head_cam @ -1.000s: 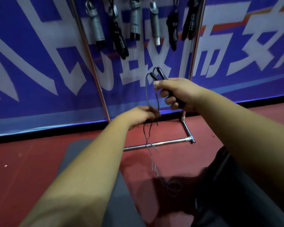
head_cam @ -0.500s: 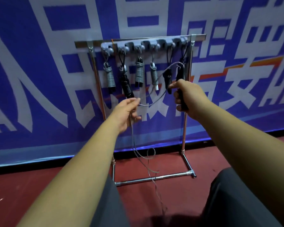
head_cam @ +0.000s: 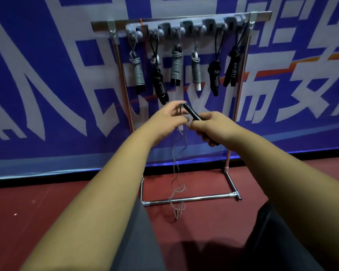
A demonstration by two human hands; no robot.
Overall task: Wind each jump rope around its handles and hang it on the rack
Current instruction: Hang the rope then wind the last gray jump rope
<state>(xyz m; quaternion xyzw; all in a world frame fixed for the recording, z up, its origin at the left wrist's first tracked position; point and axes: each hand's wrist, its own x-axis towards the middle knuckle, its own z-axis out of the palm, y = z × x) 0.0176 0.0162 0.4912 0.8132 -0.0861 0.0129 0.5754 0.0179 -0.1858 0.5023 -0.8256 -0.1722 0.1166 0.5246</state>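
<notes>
both grips (head_cam: 169,119) (head_cam: 213,125) now meet on jump rope (head_cam: 192,114)

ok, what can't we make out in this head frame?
- Head view: turns wound on the handles, if any; the right hand covers their lower part.
- Whether the left hand pinches the rope: its own fingers hide the contact, and it is blurred.
- Rope's loose end: thin tangle by the rack base, too small to trace.

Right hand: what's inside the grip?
The right hand grips black jump-rope handles; their ends stick out above and below it. The fingers cover the middle, so how much rope is wound there cannot be seen.
</notes>
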